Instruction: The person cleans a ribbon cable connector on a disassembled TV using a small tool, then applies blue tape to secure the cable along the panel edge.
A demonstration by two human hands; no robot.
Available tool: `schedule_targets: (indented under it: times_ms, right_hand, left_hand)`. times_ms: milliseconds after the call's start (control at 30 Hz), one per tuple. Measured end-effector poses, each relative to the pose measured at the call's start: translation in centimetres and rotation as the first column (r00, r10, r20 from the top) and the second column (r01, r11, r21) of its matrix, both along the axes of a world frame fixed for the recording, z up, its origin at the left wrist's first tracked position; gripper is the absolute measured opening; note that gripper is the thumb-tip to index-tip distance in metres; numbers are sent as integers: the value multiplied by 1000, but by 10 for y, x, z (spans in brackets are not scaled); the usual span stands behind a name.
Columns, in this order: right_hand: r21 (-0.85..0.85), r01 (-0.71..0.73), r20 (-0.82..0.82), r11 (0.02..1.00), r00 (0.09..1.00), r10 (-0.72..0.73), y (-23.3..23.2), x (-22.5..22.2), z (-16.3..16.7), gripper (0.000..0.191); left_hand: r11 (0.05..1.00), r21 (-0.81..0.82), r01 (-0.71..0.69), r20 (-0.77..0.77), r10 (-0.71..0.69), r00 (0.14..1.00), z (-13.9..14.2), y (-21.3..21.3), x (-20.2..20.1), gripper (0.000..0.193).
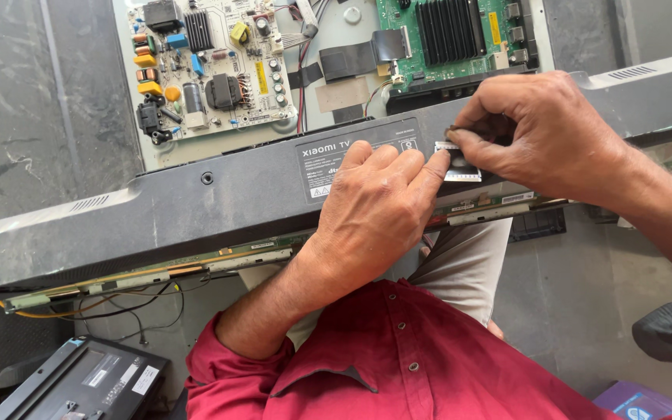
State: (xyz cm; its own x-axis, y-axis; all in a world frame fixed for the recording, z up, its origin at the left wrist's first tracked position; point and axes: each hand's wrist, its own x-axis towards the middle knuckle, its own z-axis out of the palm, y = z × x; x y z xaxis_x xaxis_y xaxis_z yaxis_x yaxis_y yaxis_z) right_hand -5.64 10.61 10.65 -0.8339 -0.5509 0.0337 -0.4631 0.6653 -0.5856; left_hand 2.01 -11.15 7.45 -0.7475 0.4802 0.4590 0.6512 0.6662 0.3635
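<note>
The right hand has its grip closed: thumb and forefinger pinch the top edge of a small silver-edged sticker on the dark plastic back cover of a flat television. The left hand lies flat on the same cover just left of the sticker, its fingers pressed down and the forefinger tip touching the sticker's left edge; it clasps nothing.

The sticker sits on the right half of the cover, just right of a grey printed label, directly under the right thumb and between the two hands. The cover runs as a long slanted band from near left to far right.

Beyond it, on the far side, the opened set shows a pale circuit board with yellow and black parts at the left, a green circuit board with a black finned block at the right, and a flat dark ribbon cable between them. Along the cover's near edge run a thin strip and loose black and orange wires.

At the near left lies a black box. The person's red shirt fills the near middle. The grey floor lies bare to the right, and there is open room on the cover left of the left hand.
</note>
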Motion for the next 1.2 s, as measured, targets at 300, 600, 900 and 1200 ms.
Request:
schedule_targets:
  times_ms: [300, 600, 900, 1200]
  right_hand:
    - [17, 13, -4, 1000, 1000, -13, -1, -4, -2, 14]
    - [25, 14, 23, 1000, 1000, -14, -1, -7, -3, 15]
    - [1, 29, 38, 1000, 999, -29, 0, -8, -3, 15]
    - [3, 14, 51, 1000, 999, -14, -1, -11, -3, 14]
  left_hand:
    - [1000, 10, 16, 31, -17, 999, -2, -2, -3, 50]
    - [1000, -6, 17, 44, -16, 999, -3, -2, -5, 52]
    - [1000, -10, 27, 65, -26, 998, -1, -2, -6, 56]
    - [999, -18, 32, 60, -30, 998, -1, -2, -7, 60]
